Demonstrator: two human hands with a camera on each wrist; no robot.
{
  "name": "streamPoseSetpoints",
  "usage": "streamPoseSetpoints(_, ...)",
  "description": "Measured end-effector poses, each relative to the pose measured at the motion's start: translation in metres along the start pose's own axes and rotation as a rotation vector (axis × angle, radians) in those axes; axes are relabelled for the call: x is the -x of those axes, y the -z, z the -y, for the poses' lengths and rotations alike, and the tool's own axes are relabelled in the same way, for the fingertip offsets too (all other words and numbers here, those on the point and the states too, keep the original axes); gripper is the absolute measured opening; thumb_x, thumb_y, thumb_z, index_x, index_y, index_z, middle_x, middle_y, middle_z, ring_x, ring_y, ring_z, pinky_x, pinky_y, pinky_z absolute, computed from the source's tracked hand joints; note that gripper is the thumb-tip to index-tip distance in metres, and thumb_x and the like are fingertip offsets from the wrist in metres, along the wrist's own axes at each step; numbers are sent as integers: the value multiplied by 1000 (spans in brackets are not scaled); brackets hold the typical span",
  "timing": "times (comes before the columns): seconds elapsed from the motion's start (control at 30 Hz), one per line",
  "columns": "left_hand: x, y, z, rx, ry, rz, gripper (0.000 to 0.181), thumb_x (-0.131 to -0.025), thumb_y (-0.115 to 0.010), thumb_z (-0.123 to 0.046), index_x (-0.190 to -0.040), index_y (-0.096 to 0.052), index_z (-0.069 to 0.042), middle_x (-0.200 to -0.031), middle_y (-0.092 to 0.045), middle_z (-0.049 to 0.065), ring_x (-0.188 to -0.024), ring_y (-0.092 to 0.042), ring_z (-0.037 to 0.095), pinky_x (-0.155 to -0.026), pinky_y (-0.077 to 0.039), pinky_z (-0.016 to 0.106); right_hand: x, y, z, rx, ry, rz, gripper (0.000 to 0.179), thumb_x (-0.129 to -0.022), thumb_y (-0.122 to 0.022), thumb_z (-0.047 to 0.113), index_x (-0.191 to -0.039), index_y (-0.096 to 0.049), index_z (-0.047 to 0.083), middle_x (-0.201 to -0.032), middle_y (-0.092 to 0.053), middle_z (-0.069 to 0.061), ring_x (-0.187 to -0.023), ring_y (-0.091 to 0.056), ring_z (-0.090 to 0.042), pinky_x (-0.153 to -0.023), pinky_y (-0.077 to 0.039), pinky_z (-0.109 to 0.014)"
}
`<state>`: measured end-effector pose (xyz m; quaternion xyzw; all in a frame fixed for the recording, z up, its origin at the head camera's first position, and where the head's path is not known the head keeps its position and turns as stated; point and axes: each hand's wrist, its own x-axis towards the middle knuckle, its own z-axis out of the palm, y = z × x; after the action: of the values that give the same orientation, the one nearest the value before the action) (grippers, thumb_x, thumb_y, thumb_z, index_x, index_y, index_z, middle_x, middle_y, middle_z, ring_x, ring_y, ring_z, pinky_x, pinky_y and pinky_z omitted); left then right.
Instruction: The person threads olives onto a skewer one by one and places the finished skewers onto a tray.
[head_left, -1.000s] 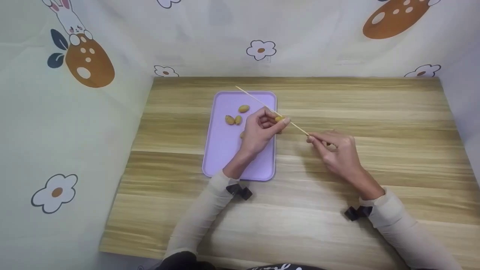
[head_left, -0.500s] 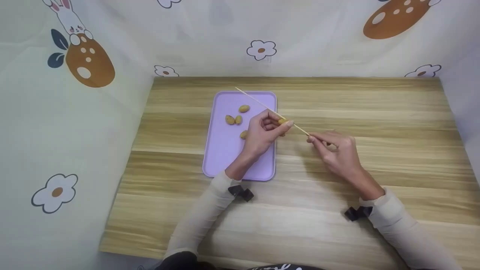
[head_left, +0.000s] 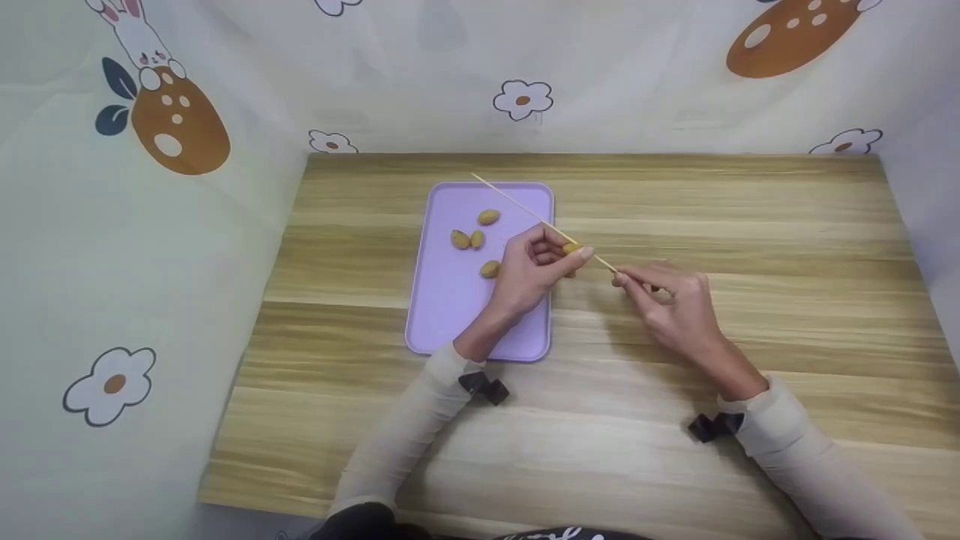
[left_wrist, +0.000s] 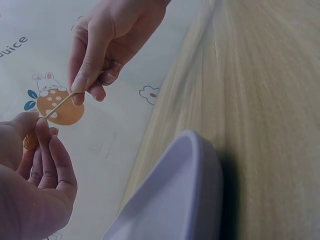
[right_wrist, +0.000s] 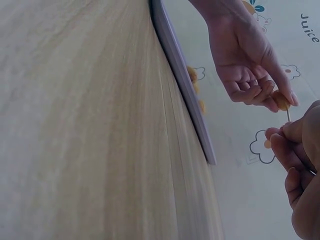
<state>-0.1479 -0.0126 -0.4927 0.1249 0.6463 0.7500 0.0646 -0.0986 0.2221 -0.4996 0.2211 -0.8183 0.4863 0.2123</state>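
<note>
My left hand (head_left: pixel 526 271) pinches a small yellow-brown oval fruit (head_left: pixel 571 247) between thumb and fingers. A thin bamboo skewer (head_left: pixel 511 199) runs through the fruit, its long free part slanting up to the left over the tray. Near the skewer's lower right end, my right hand (head_left: pixel 676 304) grips it with thumb and forefinger. In the right wrist view the fruit (right_wrist: pixel 281 100) sits close to the right fingertips, with a short bit of stick between. Several similar fruits (head_left: pixel 489 217) lie on the purple tray (head_left: pixel 442 322), below and left of the left hand.
The tray rests on a wood-grain table (head_left: pixel 787 240), left of its middle. A patterned cloth wall (head_left: pixel 637 90) stands behind the table and along its left side. A dark small device (head_left: pixel 484 388) is strapped at each wrist.
My left hand has slid with the fruit along the skewer, down and right toward the right hand. One more fruit on the tray has come into full view. The right hand holds nearly still.
</note>
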Motion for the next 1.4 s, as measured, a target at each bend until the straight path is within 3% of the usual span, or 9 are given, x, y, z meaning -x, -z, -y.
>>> streamPoseSetpoints(0.27, 0, -1, 2, -15, -1, 10, 20, -94, -86, -15, -98, -67, -9, -84, -78, 1, -72, -75, 23, -73, -66, 58, 0, -1, -1, 7, 0, 10, 14, -92, -83, -2, -105, -86, 4, -89, -84, -8, -74, -69, -9, -70, -50, -7)
streamPoseSetpoints(0.47, -2, 1, 3, -12, -9, 30, 19, -96, -85, -13, -98, -67, -8, -86, -77, 1, -73, -75, 18, -77, -67, 59, 1, 1, -1, 52, -54, 59, 14, -97, -80, 3, -109, -86, 7, -94, -85, 0, -77, -70, -2, -68, -52, -9)
streamPoseSetpoints(0.7, -4, 2, 4, 37, 0, 36, 19, -94, -84, -5, -104, -68, -1, -97, -79, 9, -84, -79, 16, -85, -70, 43, -2, 1, 1, 120, -153, 116, 13, -99, -81, 17, -110, -86, 13, -87, -81, 6, -74, -67, -8, -61, -49, -24)
streamPoseSetpoints(0.87, -1, 2, 3, -40, 3, 36, 29, -91, -88, -6, -113, -71, 1, -105, -80, 14, -92, -79, 14, -88, -69, 37, -3, -1, -1, 149, -109, 104, 21, -98, -82, 17, -118, -84, 12, -96, -83, 0, -81, -69, -22, -65, -50, -23)
streamPoseSetpoints(1.07, -1, 1, 1, -48, 23, 112, 32, -90, -89, -6, -116, -71, 2, -110, -81, 18, -94, -80, 15, -88, -69, 35, -3, -2, -2, 163, -34, 15, 18, -95, -85, 10, -112, -86, 16, -97, -85, -1, -82, -73, -22, -69, -50, -17)
streamPoseSetpoints(1.23, -3, 4, -1, -42, 41, 202, 35, -93, -85, -2, -124, -71, 4, -118, -80, 19, -100, -80, 16, -94, -68, 37, -3, 0, -1, 199, -59, -11, 12, -95, -86, 14, -107, -87, 13, -88, -82, -2, -77, -71, -19, -66, -52, -26)
streamPoseSetpoints(1.4, -8, 18, -12, -157, -16, 263, 35, -97, -81, -6, -129, -73, 4, -121, -80, 18, -107, -79, 19, -99, -66, 36, -2, 2, 0, 215, -75, -20, 8, -98, -82, 12, -103, -86, 8, -87, -82, -4, -78, -71, -18, -71, -51, -27)
